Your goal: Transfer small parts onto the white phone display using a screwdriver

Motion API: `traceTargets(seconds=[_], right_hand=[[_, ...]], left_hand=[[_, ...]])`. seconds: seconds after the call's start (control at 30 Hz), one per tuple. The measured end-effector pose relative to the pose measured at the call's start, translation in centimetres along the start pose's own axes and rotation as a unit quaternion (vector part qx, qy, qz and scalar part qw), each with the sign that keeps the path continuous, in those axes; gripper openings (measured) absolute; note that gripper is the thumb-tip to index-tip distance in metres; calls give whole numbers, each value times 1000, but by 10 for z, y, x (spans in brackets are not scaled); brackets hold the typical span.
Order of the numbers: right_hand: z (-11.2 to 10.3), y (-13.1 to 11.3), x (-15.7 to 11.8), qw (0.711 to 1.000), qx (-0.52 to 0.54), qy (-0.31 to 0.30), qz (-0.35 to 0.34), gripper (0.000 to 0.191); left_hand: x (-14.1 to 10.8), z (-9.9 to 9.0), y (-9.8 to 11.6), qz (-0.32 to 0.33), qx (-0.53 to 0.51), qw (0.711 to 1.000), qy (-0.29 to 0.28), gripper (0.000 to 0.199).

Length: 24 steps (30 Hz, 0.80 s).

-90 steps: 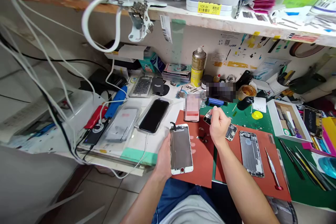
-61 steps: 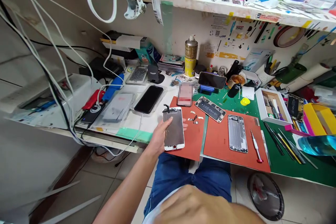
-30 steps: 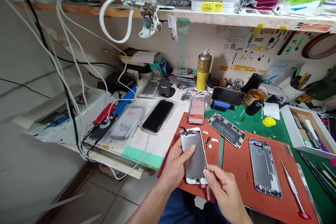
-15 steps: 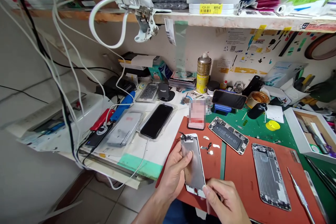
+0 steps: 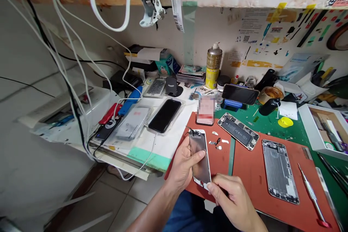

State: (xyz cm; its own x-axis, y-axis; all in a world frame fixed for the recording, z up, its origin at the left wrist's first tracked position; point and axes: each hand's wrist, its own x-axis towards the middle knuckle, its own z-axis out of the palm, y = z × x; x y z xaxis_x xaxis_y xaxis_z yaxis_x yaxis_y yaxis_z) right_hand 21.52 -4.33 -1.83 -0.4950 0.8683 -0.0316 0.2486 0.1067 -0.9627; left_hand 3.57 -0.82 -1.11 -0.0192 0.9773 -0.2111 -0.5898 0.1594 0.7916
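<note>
Nearest the camera, the right hand [image 5: 232, 203] comes in from the lower right and pinches the near, bottom end of the white display panel [image 5: 200, 157] between thumb and forefinger, closed on its corner. Just beyond it, the left hand [image 5: 185, 163] wraps the panel's left long edge, with the thumb laid across its metal back, so both hands grip the same part. The panel is held above the near edge of the red mat [image 5: 217, 159], back side up and tilted, its long axis running away from the person and leaning a little to the left; the end with the short flex cable points at the far wall. The left hand is nearer the panel's middle, the right hand only at its near tip. Just right of the panel's far end, small loose brackets and screws [image 5: 217, 141] lie on the mat, apart from the fingers. Farther right, an opened phone body with battery [image 5: 238, 130] lies askew across the mats' seam, and an empty rear housing [image 5: 280, 170] lies lengthwise on the second red mat, with a metal spudger [image 5: 311, 195] beside it. At the back of the worktop stands a gold spray can [image 5: 213, 65].
</note>
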Motion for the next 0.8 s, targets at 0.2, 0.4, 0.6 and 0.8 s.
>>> traceTargets(seconds=[0.2,0.4,0.6,0.8], right_hand=[[0,1,-2,1000,-4,-2,5,47],[2,4,2,998,34,50,34,48],[9,-1,-1,991,49,117,45,47],[-18,-3,-52,953,-69,287,68,33]], left_hand=[[1,1,0,5,9,1000,10,55],[-3,-1,3,-52,-29,997,54,60],[-3,-10,5,-126,-86,987,50,54],[-1,-3,15,-25,-116,988,101,53]])
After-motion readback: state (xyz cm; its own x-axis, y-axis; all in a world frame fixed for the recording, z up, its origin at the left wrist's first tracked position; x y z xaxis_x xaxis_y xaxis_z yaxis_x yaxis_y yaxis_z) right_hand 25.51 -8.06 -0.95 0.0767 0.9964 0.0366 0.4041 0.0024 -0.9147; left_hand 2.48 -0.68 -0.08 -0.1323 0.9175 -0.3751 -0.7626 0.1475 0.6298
